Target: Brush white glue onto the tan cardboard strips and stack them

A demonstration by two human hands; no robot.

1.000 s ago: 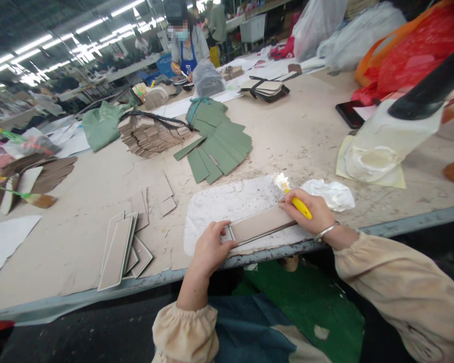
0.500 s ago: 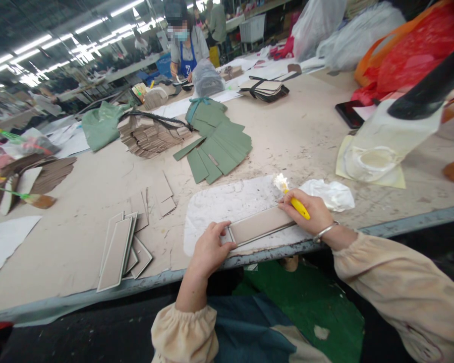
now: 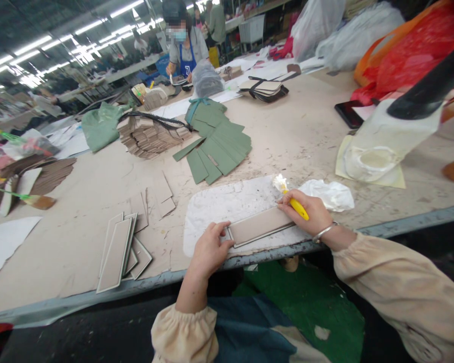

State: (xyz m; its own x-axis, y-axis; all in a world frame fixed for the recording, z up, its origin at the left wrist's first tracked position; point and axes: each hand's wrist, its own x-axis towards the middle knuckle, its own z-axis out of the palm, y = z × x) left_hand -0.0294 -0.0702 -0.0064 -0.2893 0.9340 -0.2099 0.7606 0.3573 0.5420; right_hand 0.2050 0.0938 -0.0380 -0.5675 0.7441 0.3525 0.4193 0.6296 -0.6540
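A long beige strip piece (image 3: 261,223) with a dark edge lies over the white board (image 3: 204,209) at the table's front. At its left end, my left hand (image 3: 212,247) grips it between thumb and fingers. My right hand (image 3: 308,212) is closed around a yellow-handled brush (image 3: 299,207) whose head carries a white, paste-like clump. The fingertips of that hand also touch the strip's right end. Another layer shows beneath the strip along its lower edge. Just behind the right hand sits a crumpled white sheet (image 3: 331,195).
Finished-looking strips (image 3: 115,254) lie piled at the left front edge. Farther back are fanned green pieces (image 3: 223,151) and a bundle of beige pieces (image 3: 147,133). On the right stand a whitish container (image 3: 389,141), a phone (image 3: 348,115) and a red bag (image 3: 419,48). A co-worker (image 3: 187,50) works across the table.
My hands, the strip and the brush have hardly moved. Across the table, the co-worker's hand has risen slightly.
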